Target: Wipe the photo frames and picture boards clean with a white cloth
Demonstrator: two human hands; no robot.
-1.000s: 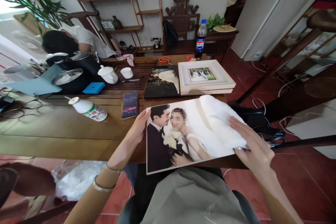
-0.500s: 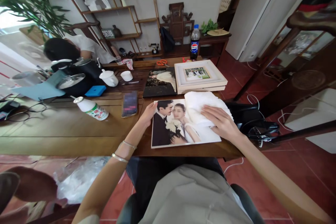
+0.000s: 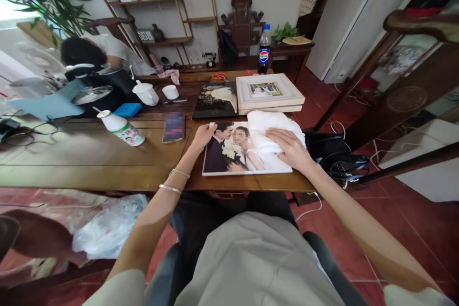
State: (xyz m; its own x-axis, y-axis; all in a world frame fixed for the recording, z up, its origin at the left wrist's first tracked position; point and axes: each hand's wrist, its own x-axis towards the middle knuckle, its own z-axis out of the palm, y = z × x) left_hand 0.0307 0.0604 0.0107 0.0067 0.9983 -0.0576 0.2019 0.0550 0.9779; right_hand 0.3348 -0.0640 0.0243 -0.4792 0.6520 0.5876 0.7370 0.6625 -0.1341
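A large wedding photo print (image 3: 229, 155) lies flat on the wooden table (image 3: 89, 162) in front of me. My left hand (image 3: 202, 135) grips its upper left corner, fingers curled over the edge. My right hand (image 3: 289, 147) lies flat with fingers spread on a white cloth (image 3: 267, 126) that covers the print's right part.
Behind the print lie a dark photo panel (image 3: 215, 100) and a white framed picture (image 3: 267, 93). A phone (image 3: 174, 127) and a white bottle (image 3: 120, 127) lie to the left. Another person (image 3: 89, 52) bends at the far left. A black bag (image 3: 332, 158) sits to the right.
The print went from tilted up near me to lying flat farther out on the table. My right hand slid with the cloth from the print's right edge toward its middle.
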